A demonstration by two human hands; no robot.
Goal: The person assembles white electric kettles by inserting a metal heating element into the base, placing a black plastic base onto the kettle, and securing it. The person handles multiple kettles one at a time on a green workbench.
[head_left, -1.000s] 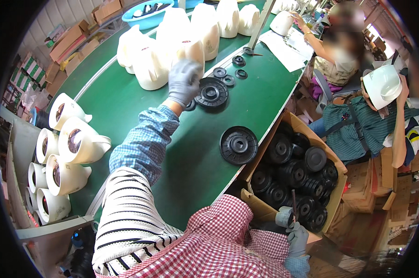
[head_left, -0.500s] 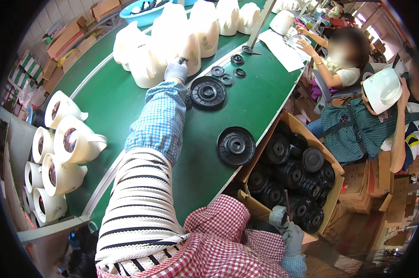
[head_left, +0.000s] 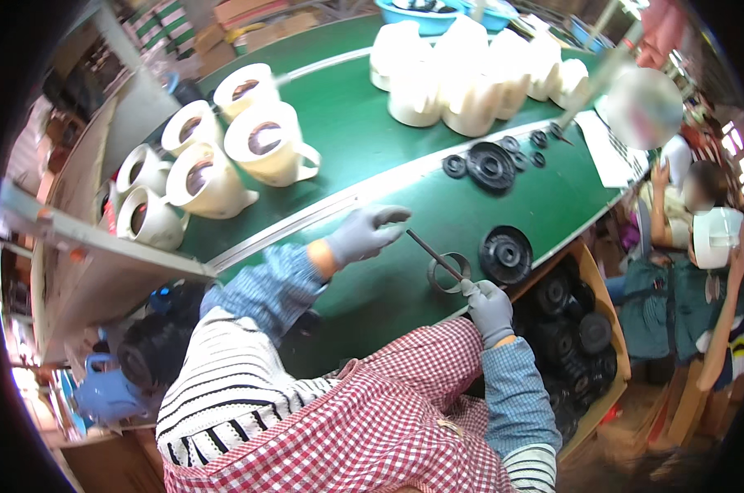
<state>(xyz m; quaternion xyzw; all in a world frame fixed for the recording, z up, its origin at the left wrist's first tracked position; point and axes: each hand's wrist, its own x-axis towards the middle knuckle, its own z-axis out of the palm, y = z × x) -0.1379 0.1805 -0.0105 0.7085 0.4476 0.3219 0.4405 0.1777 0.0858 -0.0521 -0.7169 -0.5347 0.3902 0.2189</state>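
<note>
Head view: the left hand (head_left: pixel 364 236) has left the white housings (head_left: pixel 413 94) at the far side and is now over the near part of the green surface (head_left: pixel 364 283). It is empty, fingers apart, with its fingertips near the free end of the dark rod (head_left: pixel 426 248) and a visible gap between. The right hand (head_left: pixel 491 312) has moved from beside the cardboard box (head_left: pixel 621 349) to the near edge of the surface; its fingers are clamped on the rod. A grey ring (head_left: pixel 432 278) is at the rod, close to these fingers; whether the rod passes through it cannot be determined. Result: rod and ring are positioned over the surface, between the hands, within reach of the left fingers. The view has also turned left. A large black disc (head_left: pixel 506 255) lies flat just beyond the ring.

Containers: the open cardboard box, right of the surface, holds stacked round black parts (head_left: pixel 596 333). The blue basin (head_left: pixel 421 25) at the far edge contains dark pieces. The white jugs (head_left: pixel 283 168), at left, show dark, reddish openings; their contents cannot be determined.
</note>
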